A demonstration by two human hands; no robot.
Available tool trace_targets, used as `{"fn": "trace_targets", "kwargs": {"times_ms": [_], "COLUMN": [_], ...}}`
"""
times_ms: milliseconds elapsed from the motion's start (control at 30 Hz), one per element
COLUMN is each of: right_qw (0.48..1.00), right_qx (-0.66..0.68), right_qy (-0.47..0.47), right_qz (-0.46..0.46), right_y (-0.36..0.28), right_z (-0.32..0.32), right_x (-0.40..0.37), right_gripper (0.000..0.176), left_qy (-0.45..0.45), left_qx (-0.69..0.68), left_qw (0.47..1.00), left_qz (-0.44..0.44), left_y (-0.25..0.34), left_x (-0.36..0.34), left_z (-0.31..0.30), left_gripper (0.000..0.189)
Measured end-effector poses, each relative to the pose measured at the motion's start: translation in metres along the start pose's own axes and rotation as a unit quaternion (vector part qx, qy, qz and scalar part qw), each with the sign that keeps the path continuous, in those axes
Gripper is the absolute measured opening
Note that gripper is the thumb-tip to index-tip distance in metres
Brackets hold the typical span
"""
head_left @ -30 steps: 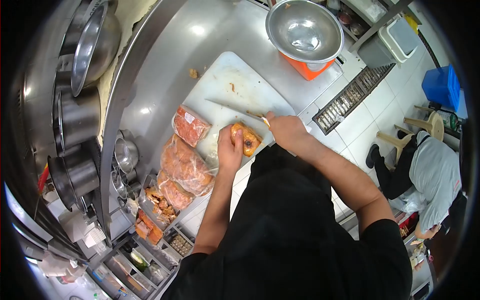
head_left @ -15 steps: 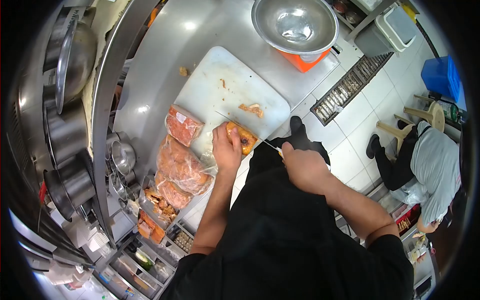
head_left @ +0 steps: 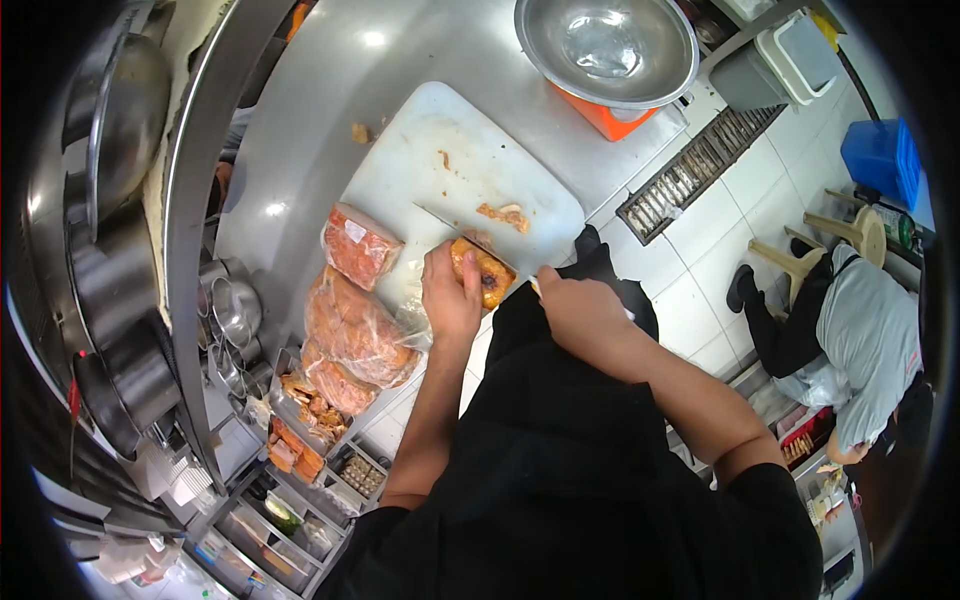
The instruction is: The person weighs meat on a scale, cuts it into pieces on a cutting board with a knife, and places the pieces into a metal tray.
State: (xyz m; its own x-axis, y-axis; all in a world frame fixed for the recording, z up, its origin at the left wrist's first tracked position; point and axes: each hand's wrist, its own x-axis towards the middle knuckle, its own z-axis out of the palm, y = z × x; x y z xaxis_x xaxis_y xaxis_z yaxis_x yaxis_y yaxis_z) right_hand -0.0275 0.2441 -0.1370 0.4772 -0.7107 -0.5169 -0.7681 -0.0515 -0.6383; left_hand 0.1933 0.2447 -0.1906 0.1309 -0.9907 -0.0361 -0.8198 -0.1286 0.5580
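My left hand (head_left: pixel 449 297) presses an orange-brown chunk of cooked meat (head_left: pixel 487 273) against the near edge of the white cutting board (head_left: pixel 420 160). My right hand (head_left: pixel 577 307) grips a knife (head_left: pixel 470 236) whose blade lies across the far end of the chunk. A thin cut slice (head_left: pixel 503 214) rests on the board just beyond the blade.
Bagged meat packs (head_left: pixel 357 330) lie left of the board, with a smaller wrapped block (head_left: pixel 359 245) above them. A steel bowl (head_left: pixel 605 45) sits on an orange base at the counter's far end. Trays of food (head_left: pixel 305 420) line the shelf below. Another person (head_left: pixel 850 340) crouches on the tiled floor at right.
My right hand pulled the knife back off the board, leaving a slice behind, then brought the blade across the chunk again. My left hand kept hold of the meat.
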Motion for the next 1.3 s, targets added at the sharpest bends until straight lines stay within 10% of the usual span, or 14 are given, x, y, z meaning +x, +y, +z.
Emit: {"fn": "trace_targets", "kwargs": {"times_ms": [467,700,800,933,1067,1167,1300], "right_qw": [0.998,0.998,0.998,0.997,0.996,0.996,0.994], "right_qx": [-0.042,-0.051,-0.046,-0.048,-0.058,-0.066,-0.093], "right_qy": [0.033,0.031,0.037,0.054,0.065,0.053,0.042], "right_qz": [-0.038,0.025,0.025,0.012,0.008,0.033,0.041], "right_y": [0.022,0.043,0.041,0.04,0.038,0.027,0.022], "right_z": [0.005,-0.018,-0.018,-0.011,-0.008,-0.015,-0.016], "right_x": [0.057,0.048,0.047,0.048,0.047,0.04,0.044], "right_gripper": [0.023,0.028,0.027,0.028,0.027,0.027,0.03], "left_qy": [-0.011,-0.099,-0.043,-0.175,-0.252,-0.198,-0.155], "left_qx": [0.001,-0.056,0.083,0.215,0.241,-0.066,-0.405], "left_qw": [0.999,0.944,0.995,0.941,0.933,0.975,0.879], "left_qz": [-0.03,-0.31,0.033,0.192,0.087,-0.079,-0.2], "left_y": [0.002,0.019,0.017,0.026,0.019,0.005,-0.004], "left_x": [-0.005,-0.016,-0.016,0.001,0.014,0.002,-0.026], "left_z": [-0.008,-0.057,-0.071,-0.066,-0.049,-0.059,-0.084], "left_gripper": [0.041,0.061,0.075,0.083,0.083,0.074,0.058]}}
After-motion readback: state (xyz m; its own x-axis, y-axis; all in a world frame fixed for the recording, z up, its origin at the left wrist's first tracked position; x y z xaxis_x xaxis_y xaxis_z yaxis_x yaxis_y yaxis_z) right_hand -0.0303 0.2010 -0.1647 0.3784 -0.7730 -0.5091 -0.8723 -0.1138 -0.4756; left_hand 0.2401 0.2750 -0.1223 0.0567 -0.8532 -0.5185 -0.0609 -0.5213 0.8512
